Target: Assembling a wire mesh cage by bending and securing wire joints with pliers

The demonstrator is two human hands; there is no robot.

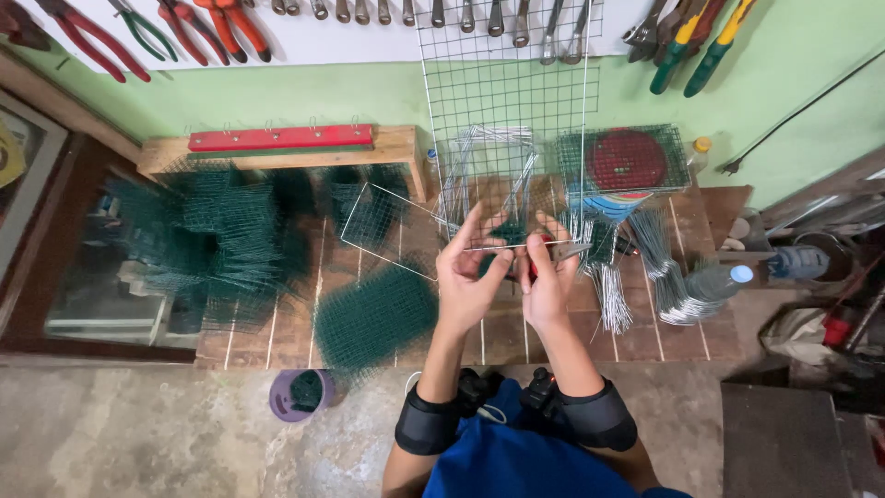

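Observation:
My left hand [468, 277] pinches the lower edge of a bare wire frame [502, 189] that stands over the wooden workbench [645, 337]. My right hand [548, 277] grips red-handled pliers [536, 260] whose jaws point right, close to the same wire edge. A small piece of green mesh [507, 232] sits between my two hands. Both wrists wear black bands.
Stacks of green mesh [217, 244] cover the bench's left, and a flat mesh sheet [373, 318] lies in front. Bundles of bent wire [664, 277] lie to the right, behind them a mesh cage with a red disc [625, 161]. A purple cup [300, 395] stands on the floor. Tools hang on the wall.

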